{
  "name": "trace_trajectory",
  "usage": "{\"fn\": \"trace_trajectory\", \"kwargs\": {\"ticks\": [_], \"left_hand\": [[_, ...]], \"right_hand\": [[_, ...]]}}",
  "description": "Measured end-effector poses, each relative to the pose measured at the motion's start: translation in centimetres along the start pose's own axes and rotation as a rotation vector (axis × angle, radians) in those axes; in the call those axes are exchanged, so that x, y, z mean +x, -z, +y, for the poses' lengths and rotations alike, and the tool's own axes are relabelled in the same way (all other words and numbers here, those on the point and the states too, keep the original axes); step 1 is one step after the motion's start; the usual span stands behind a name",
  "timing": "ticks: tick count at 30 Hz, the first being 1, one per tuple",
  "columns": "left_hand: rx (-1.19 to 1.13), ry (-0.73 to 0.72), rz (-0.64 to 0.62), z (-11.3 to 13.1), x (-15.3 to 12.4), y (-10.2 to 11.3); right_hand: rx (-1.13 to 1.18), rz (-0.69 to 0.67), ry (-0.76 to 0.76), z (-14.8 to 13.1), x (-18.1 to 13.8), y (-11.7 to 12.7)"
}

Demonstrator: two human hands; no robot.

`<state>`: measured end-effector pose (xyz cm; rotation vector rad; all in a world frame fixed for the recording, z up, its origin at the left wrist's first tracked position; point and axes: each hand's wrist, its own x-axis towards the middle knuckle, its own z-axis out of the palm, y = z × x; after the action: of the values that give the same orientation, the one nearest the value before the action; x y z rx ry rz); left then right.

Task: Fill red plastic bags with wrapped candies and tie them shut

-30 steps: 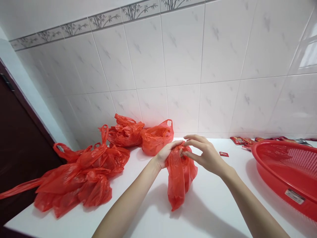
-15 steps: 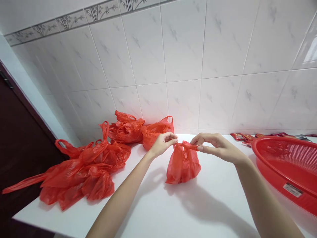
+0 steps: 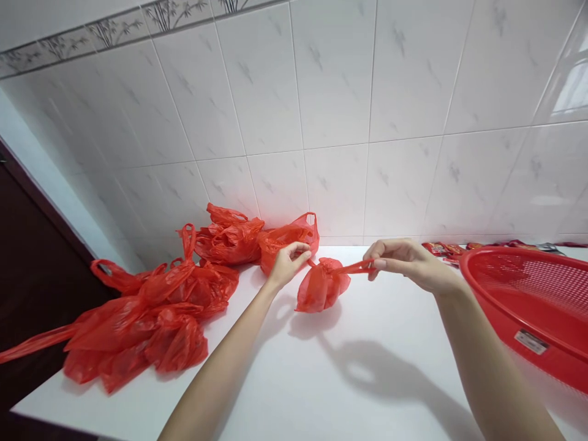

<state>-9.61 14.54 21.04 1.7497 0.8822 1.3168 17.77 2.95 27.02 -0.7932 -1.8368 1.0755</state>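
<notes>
A small red plastic bag [image 3: 320, 286] hangs just above the white counter [image 3: 358, 380], bunched into a ball. My left hand [image 3: 287, 262] pinches one handle at its left side. My right hand [image 3: 407, 263] pinches the other handle, which is stretched taut to the right. Both hands are closed on the handles and pull them apart sideways.
A heap of loose red bags [image 3: 147, 312] lies at the counter's left end. Two filled red bags [image 3: 239, 236] stand against the tiled wall. A red mesh basket [image 3: 533, 306] sits at the right, with small red packets [image 3: 443, 248] behind it. A dark door is at far left.
The bag has gone from a long hanging shape to a tight ball. My hands have moved apart, drawing the handles out to either side.
</notes>
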Motion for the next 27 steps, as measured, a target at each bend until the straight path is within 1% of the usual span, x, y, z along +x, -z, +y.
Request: {"fn": "trace_trajectory", "kwargs": {"ticks": [2, 3, 6, 8, 10, 12, 16, 21, 22, 23, 25, 27], "left_hand": [[-0.023, -0.052, -0.011, 1.8, -0.3, -0.7], [-0.040, -0.088, -0.048, 2.9, -0.6, -1.2], [-0.035, -0.167, -0.201, 5.9, -1.7, -2.8], [0.016, -0.210, -0.234, 7.1, -2.4, -3.9], [0.040, -0.225, -0.210, 7.5, -2.8, -4.8], [0.005, -0.212, -0.186, 7.4, -2.9, -5.3], [-0.114, -0.173, -0.168, 6.8, -2.7, -5.8], [-0.206, -0.128, -0.175, 7.1, -2.8, -5.9], [-0.210, -0.127, -0.165, 7.3, -2.9, -5.9], [-0.204, -0.130, -0.147, 7.5, -3.0, -5.9], [-0.184, -0.137, -0.109, 7.8, -3.0, -6.0], [-0.179, -0.132, -0.100, 8.0, -3.0, -6.0]], "right_hand": [[0.095, 0.064, 0.043, 0.3, 0.5, -0.7], [0.128, 0.083, 0.071, 0.4, 0.7, -1.1], [0.173, 0.073, 0.130, 0.7, 1.4, -2.3], [0.153, 0.060, 0.144, 0.6, 1.7, -3.0], [0.101, 0.077, 0.165, 0.5, 1.8, -3.6], [0.040, 0.133, 0.189, 0.3, 1.8, -3.9], [-0.017, 0.337, 0.184, 0.5, 2.1, -4.0], [-0.111, 0.503, 0.105, 1.6, 2.5, -3.6], [-0.135, 0.506, 0.082, 1.7, 2.6, -3.6], [-0.149, 0.479, 0.055, 1.9, 2.6, -3.7], [-0.148, 0.354, 0.004, 2.2, 2.7, -4.1], [-0.119, 0.236, -0.002, 2.4, 2.9, -4.8]]}}
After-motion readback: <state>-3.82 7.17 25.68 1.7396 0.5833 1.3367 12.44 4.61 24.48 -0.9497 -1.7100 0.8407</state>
